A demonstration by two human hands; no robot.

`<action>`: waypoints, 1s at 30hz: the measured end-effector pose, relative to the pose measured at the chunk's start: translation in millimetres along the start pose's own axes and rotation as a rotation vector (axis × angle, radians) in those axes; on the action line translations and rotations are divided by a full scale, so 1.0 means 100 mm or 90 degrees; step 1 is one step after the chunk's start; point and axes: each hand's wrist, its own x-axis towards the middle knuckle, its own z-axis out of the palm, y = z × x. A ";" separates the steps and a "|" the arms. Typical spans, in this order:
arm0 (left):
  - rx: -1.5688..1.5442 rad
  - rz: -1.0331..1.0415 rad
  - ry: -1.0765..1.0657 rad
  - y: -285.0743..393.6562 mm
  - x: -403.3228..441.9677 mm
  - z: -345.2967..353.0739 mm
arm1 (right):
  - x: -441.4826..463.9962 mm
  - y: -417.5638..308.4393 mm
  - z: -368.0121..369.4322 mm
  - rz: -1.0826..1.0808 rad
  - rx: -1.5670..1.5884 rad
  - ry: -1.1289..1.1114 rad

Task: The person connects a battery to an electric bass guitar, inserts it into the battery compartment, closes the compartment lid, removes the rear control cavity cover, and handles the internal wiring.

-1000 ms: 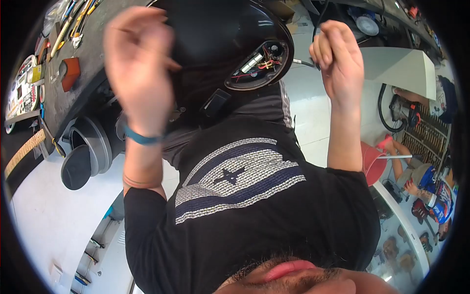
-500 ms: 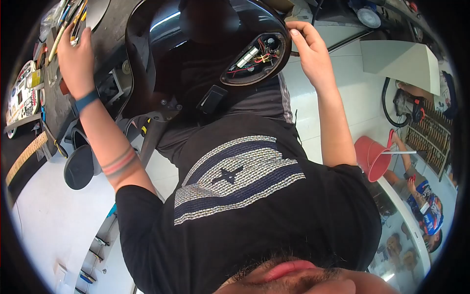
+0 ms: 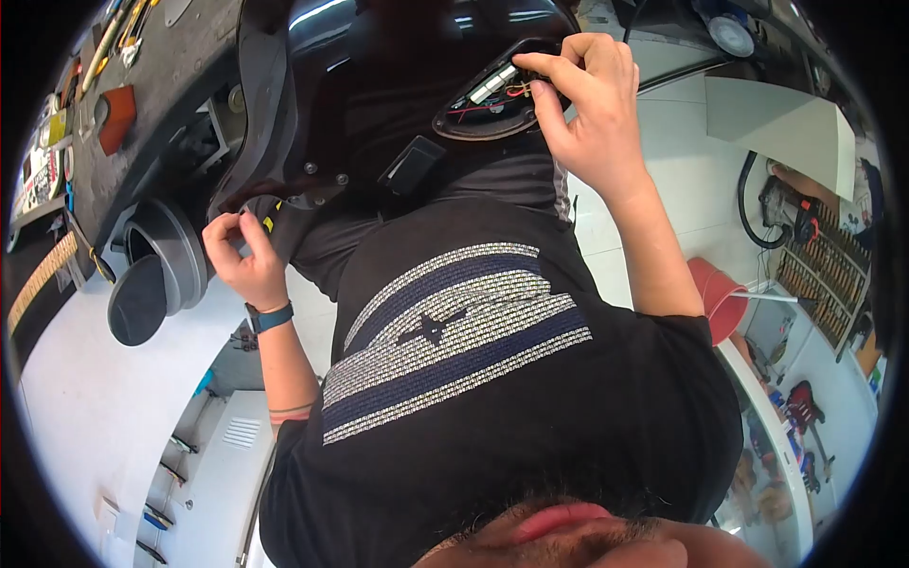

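A glossy dark electric guitar body (image 3: 360, 123) lies back side up over my lap. Its control cavity (image 3: 473, 123) is uncovered and shows white blocks (image 3: 492, 85) and thin coloured wires. My right hand (image 3: 597, 109) reaches over the cavity's right end, index finger and thumb spread apart at the parts inside; the other fingers are bent. Beside the guitar's near left edge is my left hand (image 3: 244, 254), its thumb and index finger drawn together. Anything between them is too small to make out. A small black rectangular piece (image 3: 412, 164) sits at the guitar's near edge.
On the dark bench (image 3: 175, 85) at left lie hand tools (image 3: 104, 47) and an orange-brown block (image 3: 116, 118). Below stands a grey bin (image 3: 175, 251). At right are a red bucket (image 3: 715, 301), a white panel (image 3: 781, 118) and a machine with a black hose (image 3: 753, 204).
My left hand has come back from the bench tools to the guitar's near left edge, fingers closing. My right hand has moved from the guitar's rim onto the open cavity.
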 end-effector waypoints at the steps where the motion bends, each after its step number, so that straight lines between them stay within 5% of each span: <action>1: -0.003 -0.001 -0.013 -0.02 -0.07 0.01 | -0.01 0.00 0.03 0.009 0.025 -0.003; 8: -0.002 -0.025 -0.075 -0.09 -0.25 0.08 | -0.08 0.13 -0.04 0.039 0.151 -0.014; 14: -0.005 0.028 -0.097 -0.05 -0.22 0.13 | -0.22 0.08 -0.25 -0.013 -0.119 -0.071; 23: -0.031 0.217 -0.094 0.20 0.02 0.21 | 0.11 0.06 -0.40 -0.077 -0.156 -0.246; 30: -0.115 0.366 -0.139 0.77 0.27 0.37 | -0.08 0.20 -0.18 -0.082 -0.104 -0.091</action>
